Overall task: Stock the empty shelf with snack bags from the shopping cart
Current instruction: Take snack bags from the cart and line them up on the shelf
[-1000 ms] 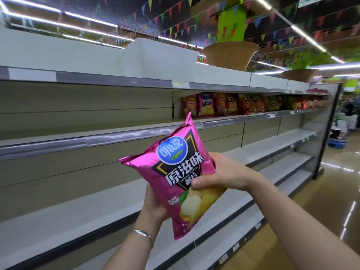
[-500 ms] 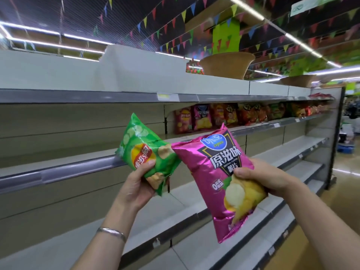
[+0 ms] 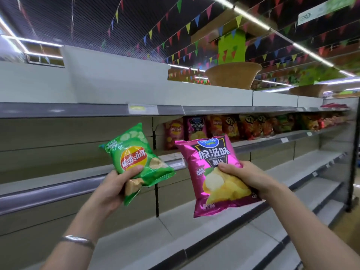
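My left hand [image 3: 112, 187] grips a green chip bag [image 3: 136, 156] by its lower part; the bag is turned so its logo reads upside down. My right hand [image 3: 247, 177] holds a pink chip bag [image 3: 212, 168] upright, thumb across its front. Both bags are raised in front of the second shelf [image 3: 58, 189], which is bare on the left stretch. Farther right the same shelf level carries a row of stocked snack bags [image 3: 233, 127]. The shopping cart is out of view.
The shelving unit runs from left to far right with a top shelf edge [image 3: 97, 110] above and bare lower shelves [image 3: 292, 172] below. Wicker baskets [image 3: 233, 76] sit on top. The aisle floor shows at the far right.
The two bags, first overlapped with only the pink one showing, have been separated. Both hands have risen toward the second shelf, and the view has tilted upward.
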A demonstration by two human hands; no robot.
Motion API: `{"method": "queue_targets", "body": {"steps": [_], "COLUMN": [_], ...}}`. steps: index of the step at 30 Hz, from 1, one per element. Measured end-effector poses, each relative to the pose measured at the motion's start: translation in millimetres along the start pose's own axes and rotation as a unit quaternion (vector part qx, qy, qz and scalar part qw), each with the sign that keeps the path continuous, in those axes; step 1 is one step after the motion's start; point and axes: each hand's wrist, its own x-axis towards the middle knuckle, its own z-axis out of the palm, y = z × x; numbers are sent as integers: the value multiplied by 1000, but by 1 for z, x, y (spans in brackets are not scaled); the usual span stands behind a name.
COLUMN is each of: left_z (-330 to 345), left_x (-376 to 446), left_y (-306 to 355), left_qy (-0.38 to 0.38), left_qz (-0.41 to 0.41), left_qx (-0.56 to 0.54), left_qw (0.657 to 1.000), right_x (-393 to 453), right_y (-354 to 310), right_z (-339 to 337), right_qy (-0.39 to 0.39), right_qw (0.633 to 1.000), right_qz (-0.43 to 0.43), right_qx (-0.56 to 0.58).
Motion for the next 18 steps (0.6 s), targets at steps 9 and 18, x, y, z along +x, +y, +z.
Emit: {"method": "queue_targets", "body": {"steps": [9,18], "left_z": [84,120], "left_x": [57,89], "left_y": [-29,-47], "left_qy": [63,120], "left_qz": [38,52], "left_qx": [57,95], "left_qw": [996,987], "right_x": [71,120], "right_y": [11,38], "right_z": [-87,-137], "right_qy": [-39,-63], "right_qw": [998,994], "right_qz": [-51,-73], "right_qx": [24,48]}}
